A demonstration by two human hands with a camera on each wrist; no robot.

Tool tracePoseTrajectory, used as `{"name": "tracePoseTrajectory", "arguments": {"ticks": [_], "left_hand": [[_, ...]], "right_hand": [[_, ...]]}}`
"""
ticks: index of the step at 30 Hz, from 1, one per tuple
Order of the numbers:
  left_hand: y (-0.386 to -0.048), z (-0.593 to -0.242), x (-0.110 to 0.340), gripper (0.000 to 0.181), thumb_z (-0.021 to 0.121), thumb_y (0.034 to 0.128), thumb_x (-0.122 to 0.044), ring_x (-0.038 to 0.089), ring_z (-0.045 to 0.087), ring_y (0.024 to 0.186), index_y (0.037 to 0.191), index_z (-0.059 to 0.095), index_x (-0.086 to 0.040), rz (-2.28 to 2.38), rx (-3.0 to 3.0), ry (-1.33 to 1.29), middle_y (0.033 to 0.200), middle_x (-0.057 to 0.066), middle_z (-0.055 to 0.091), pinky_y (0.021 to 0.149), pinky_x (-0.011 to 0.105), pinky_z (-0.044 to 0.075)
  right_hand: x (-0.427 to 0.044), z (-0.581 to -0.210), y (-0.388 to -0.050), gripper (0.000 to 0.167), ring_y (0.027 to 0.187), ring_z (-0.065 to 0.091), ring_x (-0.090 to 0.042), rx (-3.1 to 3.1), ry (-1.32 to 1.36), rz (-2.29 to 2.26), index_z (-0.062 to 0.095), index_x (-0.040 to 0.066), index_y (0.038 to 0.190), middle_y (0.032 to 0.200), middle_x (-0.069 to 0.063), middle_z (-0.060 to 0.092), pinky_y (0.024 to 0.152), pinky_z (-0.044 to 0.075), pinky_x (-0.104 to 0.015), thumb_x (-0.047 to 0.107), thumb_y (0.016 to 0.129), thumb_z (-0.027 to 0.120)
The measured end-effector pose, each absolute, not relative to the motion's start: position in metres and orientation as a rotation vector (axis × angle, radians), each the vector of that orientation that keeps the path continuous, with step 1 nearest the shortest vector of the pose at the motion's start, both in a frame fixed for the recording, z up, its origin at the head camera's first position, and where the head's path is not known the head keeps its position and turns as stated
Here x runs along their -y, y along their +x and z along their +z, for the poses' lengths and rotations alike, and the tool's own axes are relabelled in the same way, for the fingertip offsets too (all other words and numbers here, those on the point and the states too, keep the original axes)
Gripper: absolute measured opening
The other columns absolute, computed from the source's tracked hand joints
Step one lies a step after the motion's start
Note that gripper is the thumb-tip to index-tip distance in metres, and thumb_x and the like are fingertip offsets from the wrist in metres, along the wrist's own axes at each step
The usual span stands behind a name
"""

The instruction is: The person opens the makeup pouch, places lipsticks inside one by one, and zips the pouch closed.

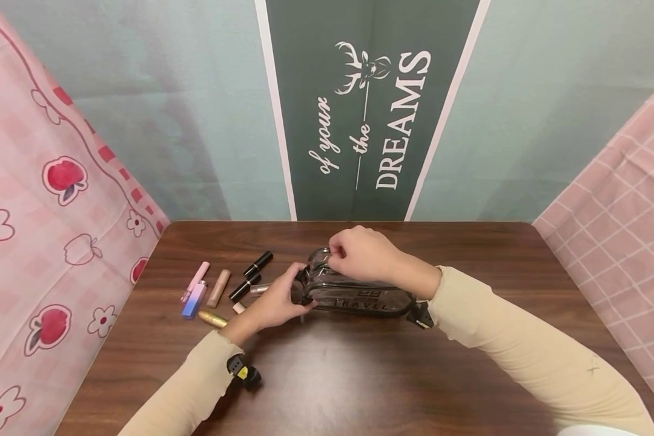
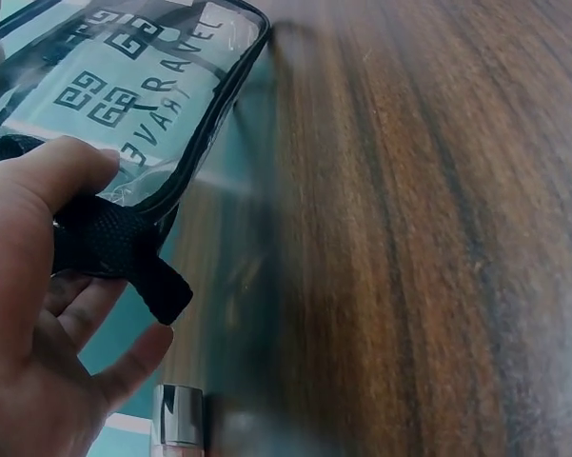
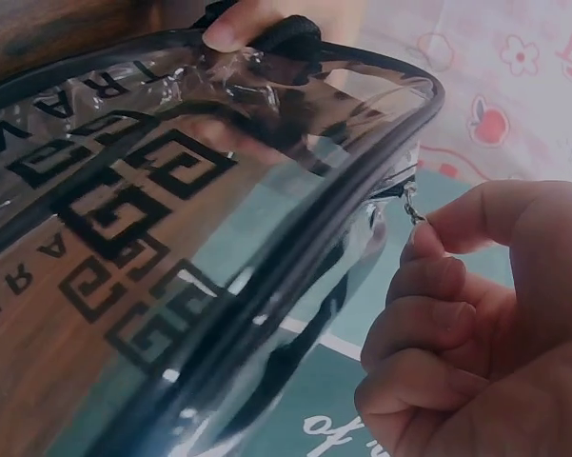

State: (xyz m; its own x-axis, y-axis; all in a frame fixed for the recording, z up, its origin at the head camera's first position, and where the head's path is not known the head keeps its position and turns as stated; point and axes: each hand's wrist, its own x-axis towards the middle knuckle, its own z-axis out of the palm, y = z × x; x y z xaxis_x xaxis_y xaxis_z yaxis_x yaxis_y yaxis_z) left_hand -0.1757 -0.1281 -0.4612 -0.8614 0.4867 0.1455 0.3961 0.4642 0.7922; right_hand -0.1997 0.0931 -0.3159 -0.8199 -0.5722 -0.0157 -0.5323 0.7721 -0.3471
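Observation:
A clear travel pouch [image 1: 354, 298] with black piping and dark lettering stands on the table in the head view. At its left end my left hand [image 1: 277, 301] grips the black fabric tab [image 2: 109, 233], thumb on top, as the left wrist view shows. Above the pouch's top edge is my right hand [image 1: 367, 254]. In the right wrist view its thumb and index finger pinch a small metal zipper pull [image 3: 412, 205], with the other fingers curled in. Whether the zipper is open cannot be made out.
Left of the pouch lie several cosmetics: black tubes [image 1: 258, 264], a brown tube [image 1: 218, 289], a pink tube [image 1: 198, 275], a blue-purple tube [image 1: 194, 300] and a gold tube [image 1: 212, 318]. A silver-capped tube [image 2: 178, 419] lies close to my left fingers. Behind the wooden table [image 1: 332, 375] hangs a curtain.

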Motion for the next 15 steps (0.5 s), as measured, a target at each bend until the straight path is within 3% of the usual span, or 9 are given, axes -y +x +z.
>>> {"name": "tracePoseTrajectory", "arguments": {"ticks": [15], "left_hand": [[-0.173, -0.465, 0.129, 0.067, 0.084, 0.0825, -0.01, 0.021, 0.067, 0.101, 0.136, 0.044, -0.007, 1.273, -2.655, 0.715, 0.117, 0.011, 0.066, 0.089, 0.043, 0.053]], "right_hand": [[-0.115, -0.325, -0.201, 0.029, 0.052, 0.044, -0.011, -2.83, -0.829, -0.498, 0.05, 0.02, 0.062, 0.053, 0.009, 0.041, 0.05, 0.03, -0.03, 0.019, 0.087, 0.064]]}}
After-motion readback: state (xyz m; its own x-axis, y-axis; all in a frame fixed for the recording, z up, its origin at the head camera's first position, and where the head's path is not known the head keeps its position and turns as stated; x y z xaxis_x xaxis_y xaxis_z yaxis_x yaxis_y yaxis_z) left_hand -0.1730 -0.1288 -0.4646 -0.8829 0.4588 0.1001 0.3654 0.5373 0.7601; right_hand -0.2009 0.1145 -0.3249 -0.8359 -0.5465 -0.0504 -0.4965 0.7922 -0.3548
